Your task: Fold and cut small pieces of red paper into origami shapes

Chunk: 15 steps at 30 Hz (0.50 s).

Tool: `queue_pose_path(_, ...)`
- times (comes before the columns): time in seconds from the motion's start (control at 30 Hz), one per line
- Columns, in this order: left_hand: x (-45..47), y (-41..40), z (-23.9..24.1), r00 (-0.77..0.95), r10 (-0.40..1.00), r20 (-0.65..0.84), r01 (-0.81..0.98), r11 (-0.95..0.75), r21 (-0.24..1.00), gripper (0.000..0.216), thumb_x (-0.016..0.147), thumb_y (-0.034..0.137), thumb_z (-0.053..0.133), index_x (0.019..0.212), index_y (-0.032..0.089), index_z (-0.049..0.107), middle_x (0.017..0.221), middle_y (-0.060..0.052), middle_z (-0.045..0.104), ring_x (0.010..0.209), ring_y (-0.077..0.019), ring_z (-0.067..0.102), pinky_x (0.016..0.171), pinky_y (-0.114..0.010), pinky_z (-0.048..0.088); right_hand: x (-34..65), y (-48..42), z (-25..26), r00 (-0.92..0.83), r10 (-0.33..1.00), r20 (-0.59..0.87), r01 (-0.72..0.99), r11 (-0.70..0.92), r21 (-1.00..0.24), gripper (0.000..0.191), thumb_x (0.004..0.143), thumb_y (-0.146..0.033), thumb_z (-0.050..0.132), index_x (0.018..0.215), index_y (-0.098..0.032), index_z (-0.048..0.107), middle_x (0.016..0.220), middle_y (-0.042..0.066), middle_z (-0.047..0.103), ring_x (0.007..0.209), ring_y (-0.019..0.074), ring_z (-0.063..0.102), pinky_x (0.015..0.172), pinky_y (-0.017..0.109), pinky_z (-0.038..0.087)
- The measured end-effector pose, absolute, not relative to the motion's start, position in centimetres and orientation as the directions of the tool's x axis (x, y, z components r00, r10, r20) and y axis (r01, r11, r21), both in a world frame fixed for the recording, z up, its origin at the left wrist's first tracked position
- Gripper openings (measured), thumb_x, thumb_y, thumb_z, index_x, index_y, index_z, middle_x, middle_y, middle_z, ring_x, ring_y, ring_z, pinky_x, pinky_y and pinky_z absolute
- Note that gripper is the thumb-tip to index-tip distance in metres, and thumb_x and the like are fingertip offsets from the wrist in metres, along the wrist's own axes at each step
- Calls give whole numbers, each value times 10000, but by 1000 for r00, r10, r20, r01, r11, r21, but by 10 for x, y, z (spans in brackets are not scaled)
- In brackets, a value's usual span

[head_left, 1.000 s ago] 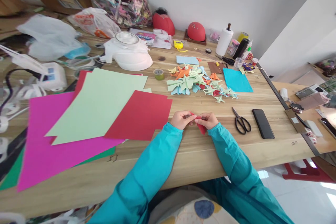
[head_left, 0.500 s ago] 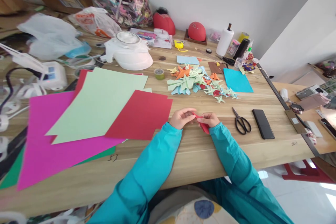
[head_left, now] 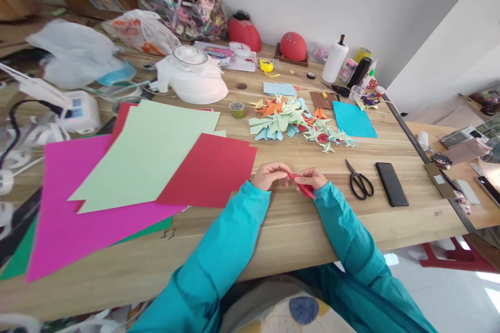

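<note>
Head view showed a wooden table (head_left: 297,229) filling the frame, with large coloured sheets (head_left: 148,161) at left. Just right of centre, the left hand (head_left: 269,175) and right hand (head_left: 311,177) met, fingers pinched narrowly on a small red folded paper (head_left: 301,186) between them. Its long axis ran diagonally, one tip pointing lower right beneath the right hand. Scissors (head_left: 359,180) lay near, further right.

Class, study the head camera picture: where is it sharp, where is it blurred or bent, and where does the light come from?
Head view: sharp at the centre, where both hands, left hand and right hand, pinch the small red paper; left edge smeared around the white plastic bags; table edge bows from wide-angle distortion; soft, even daylight, with bright glare on the floor at lower right.
</note>
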State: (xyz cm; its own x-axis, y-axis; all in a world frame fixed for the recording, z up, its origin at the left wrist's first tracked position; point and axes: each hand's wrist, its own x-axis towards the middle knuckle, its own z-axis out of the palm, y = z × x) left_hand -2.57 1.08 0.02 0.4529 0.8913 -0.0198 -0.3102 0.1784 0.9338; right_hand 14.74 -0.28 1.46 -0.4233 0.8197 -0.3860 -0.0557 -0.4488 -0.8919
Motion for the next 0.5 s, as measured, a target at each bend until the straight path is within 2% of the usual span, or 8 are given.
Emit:
queue_pose_path(0.17,-25,11,2,433,900,-52,-393,241,887,111,585,185,610,656,106,639,535,-28,637,416,-156,575,409,-272,459,146,-2,11,-433,802,-411,-79,-488,-869,347,491,-377,754,655,-96,637,454,8,615,318,111,516,263,179,353)
queue_pose_path(0.5,-25,10,2,416,904,-97,-384,271,882,157,577,201,602,678,92,653,556,-50,652,425,-165,583,414,-288,475,147,0,10,-434,785,-442,-90,-525,-846,331,470,-363,758,642,-104,646,454,2,612,350,100,533,281,160,375)
